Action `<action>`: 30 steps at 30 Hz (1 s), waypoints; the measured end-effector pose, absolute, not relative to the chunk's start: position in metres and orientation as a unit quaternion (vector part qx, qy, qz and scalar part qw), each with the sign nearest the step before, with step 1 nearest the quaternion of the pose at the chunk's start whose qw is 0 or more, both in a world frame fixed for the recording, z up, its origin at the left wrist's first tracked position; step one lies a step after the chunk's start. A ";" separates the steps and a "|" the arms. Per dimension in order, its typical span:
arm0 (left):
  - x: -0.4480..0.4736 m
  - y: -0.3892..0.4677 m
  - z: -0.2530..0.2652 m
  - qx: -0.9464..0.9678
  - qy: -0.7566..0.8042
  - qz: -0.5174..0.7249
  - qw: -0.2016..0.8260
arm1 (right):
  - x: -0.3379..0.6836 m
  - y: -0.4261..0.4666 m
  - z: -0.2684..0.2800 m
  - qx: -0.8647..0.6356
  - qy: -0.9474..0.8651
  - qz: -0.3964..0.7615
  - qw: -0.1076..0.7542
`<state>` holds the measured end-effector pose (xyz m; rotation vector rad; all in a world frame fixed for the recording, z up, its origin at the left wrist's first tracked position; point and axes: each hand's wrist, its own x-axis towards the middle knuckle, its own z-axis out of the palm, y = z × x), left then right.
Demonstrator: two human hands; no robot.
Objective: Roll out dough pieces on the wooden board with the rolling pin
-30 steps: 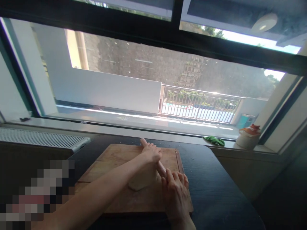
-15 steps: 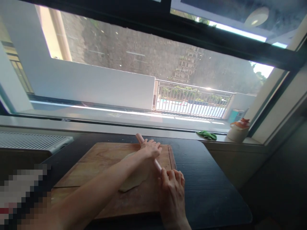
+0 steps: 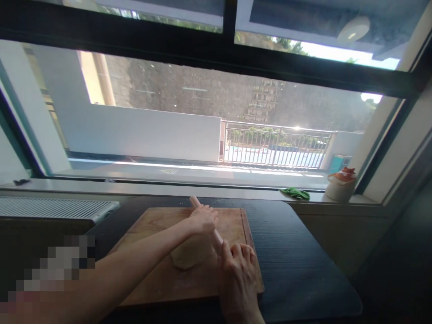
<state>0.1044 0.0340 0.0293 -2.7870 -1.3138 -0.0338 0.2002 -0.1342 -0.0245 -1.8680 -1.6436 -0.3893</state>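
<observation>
A pale wooden rolling pin [image 3: 218,241] lies slantwise over a flat sheet of dough [image 3: 187,254] on a wooden cutting board [image 3: 150,288]. My left hand [image 3: 204,218] is on the pin toward its far end, fingers bent over it, and the pin's tip sticks out beyond. Nearer to me, my right hand [image 3: 238,270] grips the other end with curled fingers, over the board's right part. My left forearm crosses the board and hides some of the dough.
The board rests on a dark table [image 3: 290,252] against a window sill [image 3: 162,188]. On the sill sit a green cloth [image 3: 296,194] and a whitish container [image 3: 340,186] with an orange-brown top. A white radiator [image 3: 57,208] stands at the left.
The view has tilted up and levelled a little. Both hands have shifted slightly left with the rolling pin across the dough, and the left hand's fingers look less spread.
</observation>
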 end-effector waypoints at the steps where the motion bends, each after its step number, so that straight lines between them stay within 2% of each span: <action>1: 0.110 0.034 0.028 -0.897 -0.440 -0.007 0.030 | 0.203 -0.133 -0.026 -0.705 -0.622 -0.142 0.311; 7: 0.148 0.039 0.020 -0.871 -0.490 -0.011 0.022 | 0.226 -0.128 -0.026 -0.715 -0.617 -0.097 0.315; 14: 0.169 0.046 0.016 -0.872 -0.488 -0.007 -0.027 | 0.232 -0.128 -0.020 -0.719 -0.616 -0.096 0.305; 22: 0.137 0.040 0.018 -0.882 -0.470 -0.032 -0.018 | 0.210 -0.133 -0.010 -0.723 -0.626 -0.118 0.269; 30: 0.091 0.053 0.007 -0.901 -0.422 -0.099 -0.017 | 0.224 -0.125 -0.003 -0.700 -0.645 -0.130 0.278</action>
